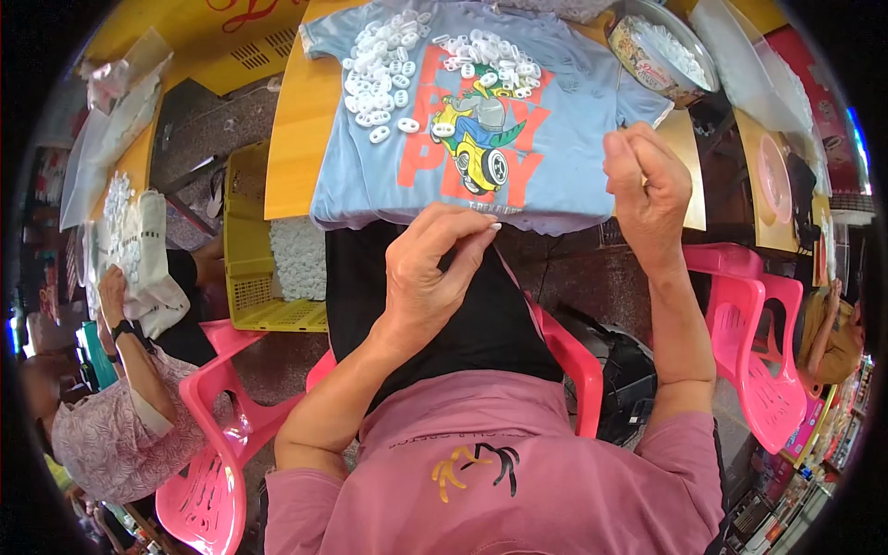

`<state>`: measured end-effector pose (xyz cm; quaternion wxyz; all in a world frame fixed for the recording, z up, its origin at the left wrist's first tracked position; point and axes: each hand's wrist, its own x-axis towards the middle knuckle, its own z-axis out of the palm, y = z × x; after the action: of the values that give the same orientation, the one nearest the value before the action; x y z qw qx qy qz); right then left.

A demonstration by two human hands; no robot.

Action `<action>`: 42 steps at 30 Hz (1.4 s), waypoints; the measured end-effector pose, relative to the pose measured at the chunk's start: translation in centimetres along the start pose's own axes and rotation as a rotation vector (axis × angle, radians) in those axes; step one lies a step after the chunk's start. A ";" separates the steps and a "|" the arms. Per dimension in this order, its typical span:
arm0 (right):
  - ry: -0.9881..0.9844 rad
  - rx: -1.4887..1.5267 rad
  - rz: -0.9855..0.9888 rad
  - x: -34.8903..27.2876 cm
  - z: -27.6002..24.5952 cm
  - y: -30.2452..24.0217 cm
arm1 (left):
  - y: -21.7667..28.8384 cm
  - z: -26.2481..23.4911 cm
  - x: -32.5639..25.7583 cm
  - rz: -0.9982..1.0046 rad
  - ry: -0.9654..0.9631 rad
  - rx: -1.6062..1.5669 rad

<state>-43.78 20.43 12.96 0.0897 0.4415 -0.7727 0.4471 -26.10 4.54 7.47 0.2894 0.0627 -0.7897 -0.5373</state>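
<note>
My left hand (427, 270) pinches a small white plastic piece (495, 227) between thumb and fingertips, just past the near edge of the table. Most of that piece is covered by the fingers. Higher and to the right, my right hand (653, 190) is raised with its fingers curled and pressed to the thumb; whatever they grip is too small to see. A blue-grey printed T-shirt (361, 180) lies spread over the tabletop. Small white oval plastic pieces with two holes lie on it in a left pile (379, 69) and a right pile (499, 60), with a few loose ones nearer me.
A round metal tin (647, 69) of white pieces stands at the far right. Left of my legs is a yellow crate (250, 240) beside more white pieces. Pink chairs (758, 342) flank me. Another person (129, 407) works at a table on the left.
</note>
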 end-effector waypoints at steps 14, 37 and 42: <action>-0.009 0.581 0.530 0.3 1.3 2.8 | -0.8 -0.3 0.1 -0.542 0.178 -0.539; -0.072 -0.243 0.010 5.4 3.6 7.0 | -1.3 -0.9 0.0 -0.602 0.123 -0.584; -0.056 -0.362 0.031 6.0 2.1 9.3 | -1.2 -1.6 0.3 -0.623 0.100 -0.611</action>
<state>-53.96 17.14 9.23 0.1391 0.4185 -0.8496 0.2894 -25.81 2.62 6.90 0.1567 0.2355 -0.5228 -0.8042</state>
